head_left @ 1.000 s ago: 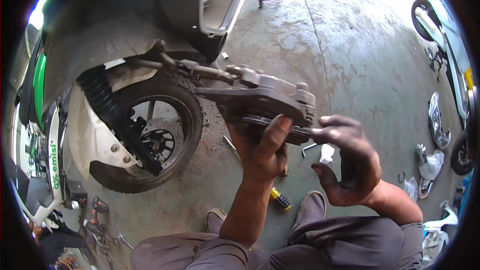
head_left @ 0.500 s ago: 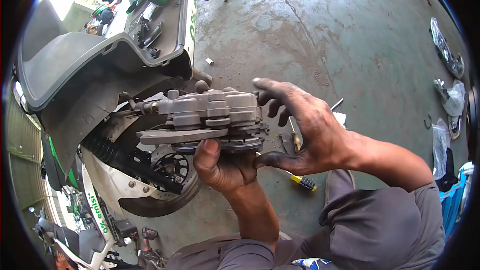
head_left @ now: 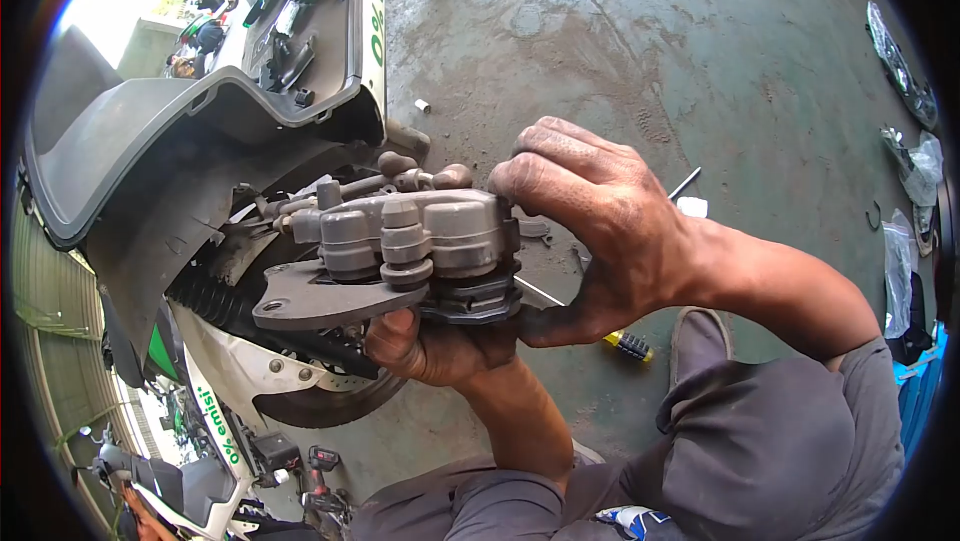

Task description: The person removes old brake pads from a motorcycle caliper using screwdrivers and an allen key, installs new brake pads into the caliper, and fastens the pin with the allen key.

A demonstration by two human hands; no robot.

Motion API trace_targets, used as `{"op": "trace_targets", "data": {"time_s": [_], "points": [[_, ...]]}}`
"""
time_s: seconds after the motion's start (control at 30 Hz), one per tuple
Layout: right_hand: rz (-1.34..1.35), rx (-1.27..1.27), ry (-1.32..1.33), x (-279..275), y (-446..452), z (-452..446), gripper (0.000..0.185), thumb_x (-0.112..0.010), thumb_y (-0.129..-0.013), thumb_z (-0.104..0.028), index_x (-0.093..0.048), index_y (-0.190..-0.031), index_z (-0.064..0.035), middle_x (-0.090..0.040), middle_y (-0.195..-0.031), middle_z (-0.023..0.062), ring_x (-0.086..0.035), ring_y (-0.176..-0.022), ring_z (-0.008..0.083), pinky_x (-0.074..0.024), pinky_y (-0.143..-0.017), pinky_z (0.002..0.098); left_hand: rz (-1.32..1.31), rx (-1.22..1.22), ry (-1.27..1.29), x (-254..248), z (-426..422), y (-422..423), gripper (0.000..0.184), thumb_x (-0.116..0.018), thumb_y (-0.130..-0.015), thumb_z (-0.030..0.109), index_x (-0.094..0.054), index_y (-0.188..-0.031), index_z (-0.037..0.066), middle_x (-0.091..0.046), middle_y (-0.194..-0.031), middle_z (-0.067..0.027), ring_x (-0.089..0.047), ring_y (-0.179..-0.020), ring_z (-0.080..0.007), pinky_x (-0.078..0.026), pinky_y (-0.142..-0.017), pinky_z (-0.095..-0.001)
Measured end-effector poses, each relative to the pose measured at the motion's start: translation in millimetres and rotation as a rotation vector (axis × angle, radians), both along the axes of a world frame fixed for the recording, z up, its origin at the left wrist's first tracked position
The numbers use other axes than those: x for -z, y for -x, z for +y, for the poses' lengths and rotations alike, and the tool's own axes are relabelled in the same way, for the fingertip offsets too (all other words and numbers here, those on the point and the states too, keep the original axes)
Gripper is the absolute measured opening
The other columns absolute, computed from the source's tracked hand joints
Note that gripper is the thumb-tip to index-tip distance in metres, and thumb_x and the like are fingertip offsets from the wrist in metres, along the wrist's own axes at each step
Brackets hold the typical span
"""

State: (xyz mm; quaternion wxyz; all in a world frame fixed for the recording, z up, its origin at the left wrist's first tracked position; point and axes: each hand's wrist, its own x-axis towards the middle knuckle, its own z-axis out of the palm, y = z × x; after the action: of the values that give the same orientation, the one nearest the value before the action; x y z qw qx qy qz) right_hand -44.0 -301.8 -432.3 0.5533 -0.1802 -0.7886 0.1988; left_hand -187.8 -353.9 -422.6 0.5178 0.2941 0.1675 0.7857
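A grey brake caliper with rounded cylinder housings is held up in front of me, its flat bracket tilted to the left. Dark brake pads show along its underside. My left hand is closed around the caliper from below, thumb against the bracket. At the right end, my right hand grips with curled fingers at the top corner and the thumb low by the pads; its fingertips are partly hidden. A hose fitting joins the caliper's left side.
Behind the caliper is a scooter's front wheel with a white fender. A yellow-black screwdriver lies on the floor. Plastic-wrapped parts lie at the far right. A cordless drill stands at lower left; a person's arm shows beyond.
My right hand has moved from spread fingers beside the caliper to curled fingers on its right end. The caliper has tilted, showing more of the bracket's face and the hose fitting on top.
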Motion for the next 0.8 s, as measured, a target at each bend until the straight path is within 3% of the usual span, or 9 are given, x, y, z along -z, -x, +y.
{"op": "trace_targets", "data": {"time_s": [0.07, 0.2, 0.27, 0.3, 0.4, 0.6, 0.7, 0.8], "points": [[-0.039, 0.02, -0.009, -3, -1, 0, 0.065, -0.082, -0.052, -0.026, -0.055, -0.103, 0.0033, -0.054, -0.086, 0.015, -0.056, -0.078, 0.0332, -0.0487, -0.065, 0.0391, 0.013, 0.011, -0.015, 1, 0, 1, 0.085, -0.07, -0.07, 0.018, -0.03, -0.145, 0.007, -0.038, -0.139, -0.0216, -0.044, -0.124, -0.042, -0.042, -0.103, -0.0569], [-0.077, -0.215, 0.141, -13, -16, 9, 0.059, -0.086, -0.058, -0.031, -0.057, -0.098, 0.0015, -0.057, -0.081, 0.0115, -0.059, -0.069, 0.0258, -0.0484, -0.06, 0.0339, -0.044, 0.045, -0.059, 7, 2, 6, 0.085, -0.069, -0.071, 0.016, -0.029, -0.145, 0.008, -0.037, -0.141, -0.0213, -0.041, -0.127, -0.0413, -0.036, -0.108, -0.0569], [-0.095, -0.276, 0.145, -16, -22, 15, 0.055, -0.087, -0.061, -0.033, -0.058, -0.095, 0.0001, -0.059, -0.078, 0.0096, -0.06, -0.066, 0.0225, -0.0483, -0.058, 0.0313, 0.038, 0.049, -0.034, 9, 5, 4, 0.081, -0.063, -0.071, 0.023, -0.032, -0.145, 0.011, -0.038, -0.138, -0.0271, -0.042, -0.127, -0.0388, -0.031, -0.108, -0.06], [-0.13, -0.223, 0.121, -13, -20, 16, 0.055, -0.086, -0.062, -0.035, -0.059, -0.096, -0.0005, -0.059, -0.078, 0.0092, -0.06, -0.067, 0.022, -0.0485, -0.057, 0.0308, 0.12, -0.044, 0.007, 6, 6, 1, 0.085, -0.066, -0.068, 0.023, -0.032, -0.145, 0.013, -0.037, -0.138, -0.0272, -0.043, -0.126, -0.0385, -0.032, -0.107, -0.0586], [-0.205, -0.187, 0.171, -15, -20, 16, 0.052, -0.084, -0.066, -0.038, -0.062, -0.098, -0.0028, -0.06, -0.076, 0.0083, -0.061, -0.066, 0.0206, -0.0495, -0.056, 0.0301, 0.093, -0.011, -0.046, 10, 9, 3, 0.086, -0.068, -0.067, 0.021, -0.032, -0.145, 0.014, -0.036, -0.14, -0.0265, -0.043, -0.126, -0.0387, -0.031, -0.108, -0.0579], [-0.133, -0.166, 0.232, -9, -13, 13, 0.046, -0.081, -0.072, -0.033, -0.063, -0.099, -0.0008, -0.061, -0.076, 0.0091, -0.061, -0.066, 0.0207, -0.0504, -0.056, 0.03, 0.094, -0.055, -0.01, 9, 6, 3, 0.087, -0.07, -0.066, 0.017, -0.033, -0.145, 0.014, -0.037, -0.14, -0.0254, -0.042, -0.127, -0.0383, -0.031, -0.109, -0.0577], [-0.126, -0.179, 0.261, -14, -13, 5, 0.04, -0.075, -0.079, -0.03, -0.056, -0.094, 0.0009, -0.06, -0.079, 0.0165, -0.061, -0.074, 0.0366, -0.0485, -0.064, 0.0412, 0.13, -0.064, 0.004, 10, 6, 4, 0.086, -0.07, -0.066, 0.018, -0.034, -0.144, 0.015, -0.037, -0.139, -0.0242, -0.041, -0.127, -0.0389, -0.032, -0.108, -0.0573], [-0.157, -0.228, 0.31, -13, -14, 0, 0.041, -0.074, -0.079, -0.029, -0.054, -0.099, 0.0012, -0.06, -0.083, 0.0182, -0.061, -0.078, 0.0375, -0.0489, -0.067, 0.0422, 0.03, 0.015, -0.081, 14, 7, 8, 0.085, -0.072, -0.067, 0.021, -0.036, -0.144, 0.019, -0.036, -0.139, -0.0222, -0.04, -0.124, -0.0378, -0.036, -0.105, -0.0548]]}}
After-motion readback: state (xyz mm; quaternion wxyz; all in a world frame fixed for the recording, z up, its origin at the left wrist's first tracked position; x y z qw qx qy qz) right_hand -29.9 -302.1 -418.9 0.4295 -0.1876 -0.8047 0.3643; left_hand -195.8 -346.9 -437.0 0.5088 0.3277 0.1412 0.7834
